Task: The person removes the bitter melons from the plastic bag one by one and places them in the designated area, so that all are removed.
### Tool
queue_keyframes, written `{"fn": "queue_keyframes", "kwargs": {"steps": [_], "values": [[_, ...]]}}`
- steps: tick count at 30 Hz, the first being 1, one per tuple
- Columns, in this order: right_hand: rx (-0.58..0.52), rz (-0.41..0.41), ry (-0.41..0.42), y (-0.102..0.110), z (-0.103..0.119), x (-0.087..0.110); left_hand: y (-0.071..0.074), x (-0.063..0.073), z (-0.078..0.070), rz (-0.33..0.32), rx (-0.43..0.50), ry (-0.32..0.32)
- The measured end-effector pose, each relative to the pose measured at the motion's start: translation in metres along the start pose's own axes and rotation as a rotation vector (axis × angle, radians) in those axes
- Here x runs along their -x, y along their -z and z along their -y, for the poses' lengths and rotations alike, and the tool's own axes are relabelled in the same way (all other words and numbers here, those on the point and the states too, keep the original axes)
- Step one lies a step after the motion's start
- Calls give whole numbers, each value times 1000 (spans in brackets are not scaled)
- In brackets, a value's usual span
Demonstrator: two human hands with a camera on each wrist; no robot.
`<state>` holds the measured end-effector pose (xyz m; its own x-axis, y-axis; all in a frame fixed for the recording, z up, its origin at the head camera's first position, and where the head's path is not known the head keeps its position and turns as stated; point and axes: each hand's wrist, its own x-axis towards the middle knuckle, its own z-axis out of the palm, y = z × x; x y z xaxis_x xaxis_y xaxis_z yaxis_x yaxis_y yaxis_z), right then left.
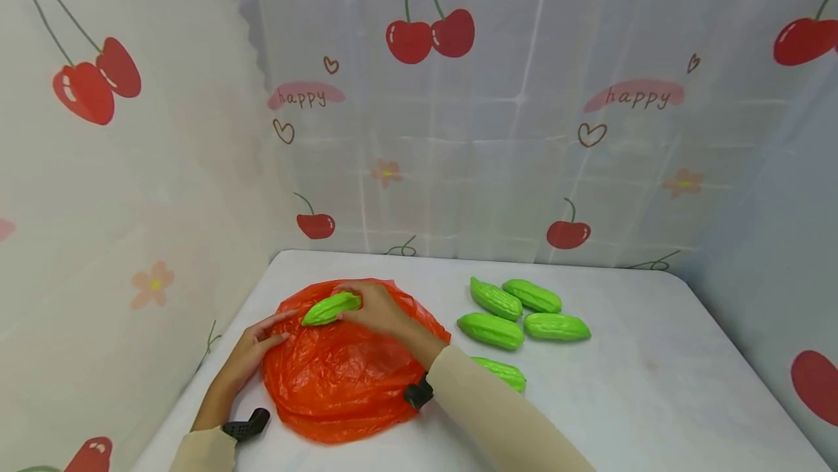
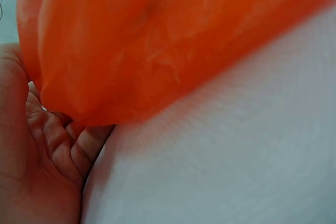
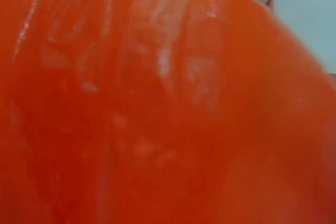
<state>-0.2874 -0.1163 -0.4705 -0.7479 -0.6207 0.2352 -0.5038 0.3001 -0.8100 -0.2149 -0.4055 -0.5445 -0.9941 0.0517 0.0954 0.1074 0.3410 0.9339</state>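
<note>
A red-orange plastic bag point(image 1: 340, 388) lies spread on the left half of the white table. At its left rim my left hand point(image 1: 250, 354) holds the film; in the left wrist view the fingers are behind the bag's edge point(image 2: 126, 56). My right hand point(image 1: 378, 310) grips a green, ridged bitter melon point(image 1: 326, 310) by its right end, at the bag's far part. Whether the melon is inside the mouth or above the film is hard to tell. Bag film point(image 3: 157, 108) fills most of the right wrist view, hiding that hand's grip.
Several more bitter melons point(image 1: 491, 331) lie on the table point(image 1: 628, 392) right of the bag. One of them point(image 1: 507, 372) is partly covered by my right sleeve point(image 1: 497, 414). Cherry-printed curtains point(image 1: 452, 130) hang behind and at the left side.
</note>
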Motion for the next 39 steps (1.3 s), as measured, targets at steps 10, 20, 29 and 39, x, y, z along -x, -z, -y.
{"fn": "queue_keyframes", "kwargs": {"steps": [10,20,29,39], "values": [[36,-1,-58,-9,-15,-10,-1,-1,2,1,12,-8],[52,1,-74,-11,-22,-16,-3,-2,4,-4,10,-25],[134,-3,-95,-10,-21,-17,-1,-2,3,-25,-3,-5],[175,51,-126,-14,-23,-14,0,-4,3,-22,-49,-7]]}}
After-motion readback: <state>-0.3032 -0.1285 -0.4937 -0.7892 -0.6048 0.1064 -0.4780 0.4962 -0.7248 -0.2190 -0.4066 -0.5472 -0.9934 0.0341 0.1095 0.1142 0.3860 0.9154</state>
